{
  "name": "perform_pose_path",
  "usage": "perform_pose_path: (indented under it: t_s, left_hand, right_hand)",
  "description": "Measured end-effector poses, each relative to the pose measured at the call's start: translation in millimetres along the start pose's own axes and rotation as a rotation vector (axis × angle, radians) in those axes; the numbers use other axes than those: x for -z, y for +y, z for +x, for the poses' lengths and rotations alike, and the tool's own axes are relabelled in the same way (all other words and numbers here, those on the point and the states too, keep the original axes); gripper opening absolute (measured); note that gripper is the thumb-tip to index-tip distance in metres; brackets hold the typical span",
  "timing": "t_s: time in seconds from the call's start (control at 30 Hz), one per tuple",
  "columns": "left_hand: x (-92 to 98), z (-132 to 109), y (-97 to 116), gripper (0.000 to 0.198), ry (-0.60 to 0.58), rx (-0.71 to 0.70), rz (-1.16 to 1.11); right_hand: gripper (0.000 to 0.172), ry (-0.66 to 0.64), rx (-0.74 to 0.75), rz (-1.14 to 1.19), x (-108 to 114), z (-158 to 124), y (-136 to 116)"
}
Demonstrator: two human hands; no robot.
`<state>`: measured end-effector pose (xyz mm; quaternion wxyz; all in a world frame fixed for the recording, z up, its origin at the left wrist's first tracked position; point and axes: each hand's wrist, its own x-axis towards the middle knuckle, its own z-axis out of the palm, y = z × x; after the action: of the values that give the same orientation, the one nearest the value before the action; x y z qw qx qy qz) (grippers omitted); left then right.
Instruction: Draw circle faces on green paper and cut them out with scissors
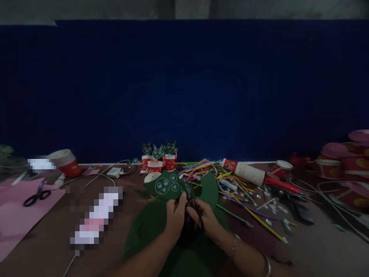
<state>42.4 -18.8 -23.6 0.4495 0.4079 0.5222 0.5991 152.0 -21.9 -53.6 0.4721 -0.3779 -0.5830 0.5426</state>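
My left hand (175, 213) pinches a dark green paper sheet (212, 189) with curved, cut edges. White line drawings of an animal face and small hearts in circles show on its left part. My right hand (206, 217) is closed round dark-handled scissors (201, 220), close beside my left hand at the paper. Their blades are mostly hidden by the fingers and shadow. Beneath my forearms lies a larger piece of green paper (138, 238). Behind the sheet stand several red paper cups (155, 167) topped with green animal-face cutouts (158, 151).
Colourful pipe cleaners (198, 166) lie behind my hands, with a stack of paper cups (245, 171) beside them. A red-handled tool (282, 185) and paper scraps are right. Left are pink paper (17, 215), scissors (37, 195), a charger (115, 172) and a pixelated object (98, 217) with a cable.
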Motion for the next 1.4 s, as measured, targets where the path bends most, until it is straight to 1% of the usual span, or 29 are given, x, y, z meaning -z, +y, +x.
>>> perform_pose_path:
  t_s: [0.07,0.2,0.3,0.5,0.67,0.87,1.07,1.13,1.27,1.33,1.4]
  left_hand:
    - [0.6,1,-1,0.036,-0.015,0.007,-0.001]
    - [0.4,1,0,0.035,-0.002,0.01,-0.018]
    - [-0.3,2,0,0.035,-0.007,0.012,-0.038]
    - [-0.5,2,1,0.036,0.025,-0.019,-0.014]
    - [1.2,2,6,0.036,-0.036,-0.045,-0.005]
    - [3.0,6,1,0.035,-0.065,-0.082,-0.003]
    - [3.9,7,-1,0.036,-0.04,-0.072,0.016]
    - [4.6,8,-6,0.036,-0.005,-0.062,0.007]
    - [6.7,12,-20,0.036,0.114,-0.044,-0.014]
    - [7.4,14,-23,0.036,0.133,-0.055,0.003]
    - [7.3,14,-22,0.036,0.129,-0.069,0.016]
  right_hand:
    - [0.036,0.004,0.007,-0.014,0,0,2]
    - [0.035,0.012,0.033,-0.017,1,0,3]
    - [0.035,0.011,0.026,-0.015,1,0,2]
    - [0.035,0.03,0.034,-0.003,0,1,3]
    - [0.037,0.008,-0.009,0.015,-1,0,-3]
    - [0.037,0.005,-0.051,0.032,0,1,-4]
    - [0.035,-0.005,-0.043,0.015,0,1,-5]
    - [0.035,-0.001,-0.053,0.009,0,2,-7]
    - [0.035,-0.006,-0.08,0.018,0,2,-7]
    - [0.034,-0.014,-0.076,0.022,0,3,-6]
    - [0.034,-0.019,-0.077,0.022,0,3,-4]
